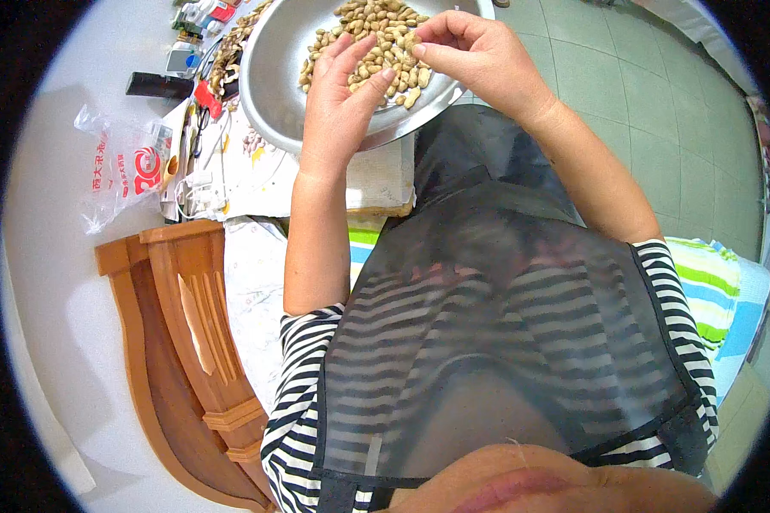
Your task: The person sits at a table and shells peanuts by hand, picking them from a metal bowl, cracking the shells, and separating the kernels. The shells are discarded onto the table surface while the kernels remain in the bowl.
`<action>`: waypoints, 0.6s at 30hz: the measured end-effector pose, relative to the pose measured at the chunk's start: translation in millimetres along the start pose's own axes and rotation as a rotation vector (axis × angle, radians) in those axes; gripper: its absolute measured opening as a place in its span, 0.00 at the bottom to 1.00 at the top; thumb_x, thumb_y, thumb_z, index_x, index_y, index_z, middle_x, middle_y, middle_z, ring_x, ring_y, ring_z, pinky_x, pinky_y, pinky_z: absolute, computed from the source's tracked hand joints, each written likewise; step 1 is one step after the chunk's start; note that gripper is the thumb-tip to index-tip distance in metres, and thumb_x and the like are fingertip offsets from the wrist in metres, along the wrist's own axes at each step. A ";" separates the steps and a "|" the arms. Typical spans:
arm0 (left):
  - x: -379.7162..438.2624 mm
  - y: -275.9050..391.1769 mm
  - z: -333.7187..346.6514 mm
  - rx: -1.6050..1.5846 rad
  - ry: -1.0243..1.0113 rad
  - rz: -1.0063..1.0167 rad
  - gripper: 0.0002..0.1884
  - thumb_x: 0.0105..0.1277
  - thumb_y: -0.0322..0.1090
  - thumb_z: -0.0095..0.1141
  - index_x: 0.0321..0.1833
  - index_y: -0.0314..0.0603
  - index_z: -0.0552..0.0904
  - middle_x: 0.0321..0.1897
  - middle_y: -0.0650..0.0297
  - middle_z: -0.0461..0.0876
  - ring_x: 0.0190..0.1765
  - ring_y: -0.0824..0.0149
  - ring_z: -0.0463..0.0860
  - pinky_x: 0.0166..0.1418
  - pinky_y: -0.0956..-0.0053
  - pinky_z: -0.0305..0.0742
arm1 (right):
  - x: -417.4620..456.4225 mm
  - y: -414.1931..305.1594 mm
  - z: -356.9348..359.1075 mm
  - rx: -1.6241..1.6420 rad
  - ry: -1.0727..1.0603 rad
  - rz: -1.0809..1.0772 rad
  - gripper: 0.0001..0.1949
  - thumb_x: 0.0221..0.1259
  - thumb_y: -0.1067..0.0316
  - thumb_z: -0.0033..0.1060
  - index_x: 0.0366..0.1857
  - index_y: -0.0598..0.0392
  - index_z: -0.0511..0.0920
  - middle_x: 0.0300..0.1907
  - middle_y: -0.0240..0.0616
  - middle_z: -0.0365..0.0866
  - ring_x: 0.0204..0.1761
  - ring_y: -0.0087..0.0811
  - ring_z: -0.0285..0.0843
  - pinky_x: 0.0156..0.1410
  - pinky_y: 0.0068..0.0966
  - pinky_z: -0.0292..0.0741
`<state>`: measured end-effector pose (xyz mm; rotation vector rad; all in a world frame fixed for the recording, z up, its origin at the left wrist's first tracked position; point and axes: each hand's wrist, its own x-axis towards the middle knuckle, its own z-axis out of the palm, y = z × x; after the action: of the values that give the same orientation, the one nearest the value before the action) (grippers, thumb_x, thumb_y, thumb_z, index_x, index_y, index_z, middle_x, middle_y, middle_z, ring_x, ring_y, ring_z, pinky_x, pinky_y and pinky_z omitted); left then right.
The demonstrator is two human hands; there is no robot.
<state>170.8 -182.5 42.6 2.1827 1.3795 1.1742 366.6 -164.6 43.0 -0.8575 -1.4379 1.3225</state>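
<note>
A wide metal basin [271,83] holds a heap of unshelled peanuts [372,22], with several more spread down its near side. Over the basin's left part is my left hand [339,96], its fingers apart and no object visible in it. At the right, my right hand [487,61] pinches a peanut [413,43] between thumb and forefinger above the heap. The basin's far rim is cut off by the top of the view.
Left of the basin, a cluttered tabletop bears peanut shells [228,58], shelled kernels [254,142], a red-handled tool [208,97], a white cable [221,154], a black box [159,84] and bottles [218,9]. A plastic bag [125,167] and carved wooden headboard [199,308] are nearby.
</note>
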 end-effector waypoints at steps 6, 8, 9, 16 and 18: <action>-1.9 34.4 16.1 -0.821 -0.058 -0.326 0.14 0.62 0.26 0.57 0.50 0.31 0.78 0.41 0.61 0.82 0.43 0.74 0.80 0.49 0.82 0.75 | -7.1 -1.5 1.6 0.030 -0.037 -0.061 0.10 0.60 0.70 0.60 0.42 0.62 0.79 0.38 0.33 0.82 0.41 0.19 0.78 0.48 0.16 0.75; -2.2 37.1 17.6 -0.829 -0.030 -0.361 0.12 0.62 0.26 0.58 0.48 0.31 0.79 0.39 0.62 0.82 0.41 0.75 0.80 0.48 0.81 0.76 | -10.5 -3.6 1.2 0.034 -0.025 -0.072 0.10 0.60 0.69 0.60 0.42 0.62 0.79 0.39 0.33 0.82 0.42 0.20 0.78 0.49 0.16 0.75; -2.3 36.9 18.3 -0.831 -0.024 -0.361 0.12 0.62 0.26 0.58 0.48 0.31 0.79 0.39 0.62 0.82 0.41 0.75 0.80 0.48 0.81 0.76 | -11.3 -5.1 1.2 0.031 -0.024 -0.078 0.10 0.60 0.69 0.61 0.42 0.62 0.79 0.39 0.33 0.82 0.42 0.20 0.79 0.49 0.17 0.76; -6.2 34.1 22.3 -0.888 -0.053 -0.425 0.10 0.61 0.26 0.59 0.44 0.31 0.79 0.36 0.62 0.82 0.40 0.73 0.81 0.47 0.80 0.77 | -15.7 -4.9 -2.1 0.004 -0.049 -0.103 0.09 0.60 0.71 0.60 0.42 0.62 0.79 0.38 0.34 0.82 0.40 0.20 0.79 0.47 0.17 0.77; -6.8 35.8 22.3 -0.882 -0.053 -0.433 0.09 0.62 0.25 0.59 0.44 0.31 0.79 0.36 0.62 0.82 0.39 0.73 0.81 0.46 0.80 0.77 | -17.1 -6.1 -2.4 -0.005 -0.046 -0.101 0.09 0.60 0.72 0.60 0.42 0.62 0.79 0.38 0.33 0.82 0.40 0.20 0.79 0.47 0.17 0.77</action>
<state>208.2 -202.2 47.9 1.2205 0.9570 1.2133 374.4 -180.9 45.6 -0.7524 -1.5006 1.2706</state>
